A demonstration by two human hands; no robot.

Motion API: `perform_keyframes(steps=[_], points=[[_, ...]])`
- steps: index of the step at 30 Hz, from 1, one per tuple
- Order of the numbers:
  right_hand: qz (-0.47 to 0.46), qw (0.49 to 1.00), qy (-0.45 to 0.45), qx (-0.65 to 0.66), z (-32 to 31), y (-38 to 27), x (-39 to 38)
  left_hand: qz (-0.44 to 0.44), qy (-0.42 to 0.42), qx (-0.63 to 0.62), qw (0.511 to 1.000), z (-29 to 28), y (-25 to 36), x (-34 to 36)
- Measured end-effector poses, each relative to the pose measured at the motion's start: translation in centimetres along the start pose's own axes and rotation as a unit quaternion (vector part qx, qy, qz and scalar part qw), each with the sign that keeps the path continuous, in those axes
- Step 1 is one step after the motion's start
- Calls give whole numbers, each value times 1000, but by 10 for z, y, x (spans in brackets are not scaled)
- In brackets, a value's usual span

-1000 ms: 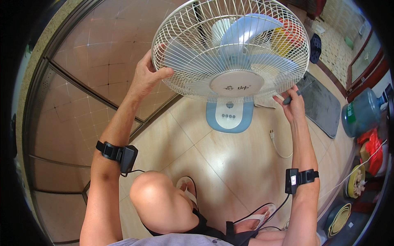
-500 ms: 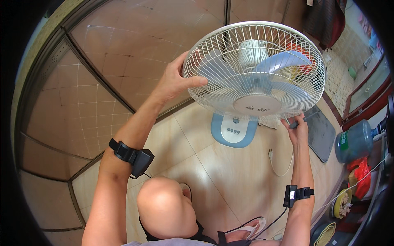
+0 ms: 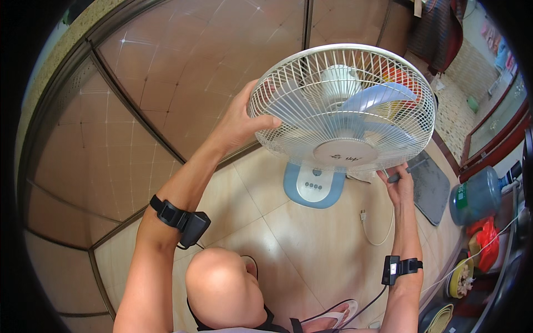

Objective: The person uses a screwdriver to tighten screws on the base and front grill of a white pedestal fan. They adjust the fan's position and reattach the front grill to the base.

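Note:
A table fan with a round white wire guard (image 3: 345, 151) and pale blue blades (image 3: 377, 95) fills the upper middle of my view, above its blue-and-white base (image 3: 297, 186) on the floor. My left hand (image 3: 244, 119) grips the guard's left side, thumb over the front. My right hand (image 3: 398, 183) has its fingers curled at the lower right rim, with a dark grey object (image 3: 396, 176) among them that I cannot clearly make out. The white plug (image 3: 363, 215) and cord lie on the tiles below.
Brown framed panels (image 3: 139, 72) line the left. At right are a grey mat (image 3: 432, 194), a blue water bottle (image 3: 474, 195), a red bag (image 3: 487, 250) and yellow bowls (image 3: 462, 280). A doorway (image 3: 455, 111) opens at upper right. My bent knee (image 3: 225, 283) is below.
Compared with a second ago, the fan head and both hands sit lower and further right in my view. The surroundings have shifted too, with more of the left panels showing.

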State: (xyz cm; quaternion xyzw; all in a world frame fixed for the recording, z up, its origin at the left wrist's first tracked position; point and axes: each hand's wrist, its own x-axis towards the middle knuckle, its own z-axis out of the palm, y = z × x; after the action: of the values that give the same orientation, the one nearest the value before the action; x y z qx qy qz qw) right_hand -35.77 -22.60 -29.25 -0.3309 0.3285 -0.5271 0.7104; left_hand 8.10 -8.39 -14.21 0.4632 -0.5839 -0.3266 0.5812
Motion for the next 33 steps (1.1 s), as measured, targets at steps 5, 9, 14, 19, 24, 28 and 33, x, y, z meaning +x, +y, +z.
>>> perform_keyframes(steps=[5,9,14,19,24,28,33], points=[[0,1000,1,-13,3,0,-1,22,-8,40,999,-2,-1,2],[-3,1000,-8,-16,8,-4,0,35,-16,24,999,-3,3,0],[6,998,49,-31,1,1,3,12,-30,-22,999,-5,-3,0],[-13,999,50,-2,-9,3,3,-22,-46,-13,999,-13,-16,4],[39,986,159,-25,-41,34,-14,-72,-62,25,995,-18,-27,-4],[196,966,163,-31,-64,114,-41,-136,-75,62,986,-24,-38,-15],[255,952,165,-31,-78,155,-80,-372,-91,148,912,-14,-92,-34]])
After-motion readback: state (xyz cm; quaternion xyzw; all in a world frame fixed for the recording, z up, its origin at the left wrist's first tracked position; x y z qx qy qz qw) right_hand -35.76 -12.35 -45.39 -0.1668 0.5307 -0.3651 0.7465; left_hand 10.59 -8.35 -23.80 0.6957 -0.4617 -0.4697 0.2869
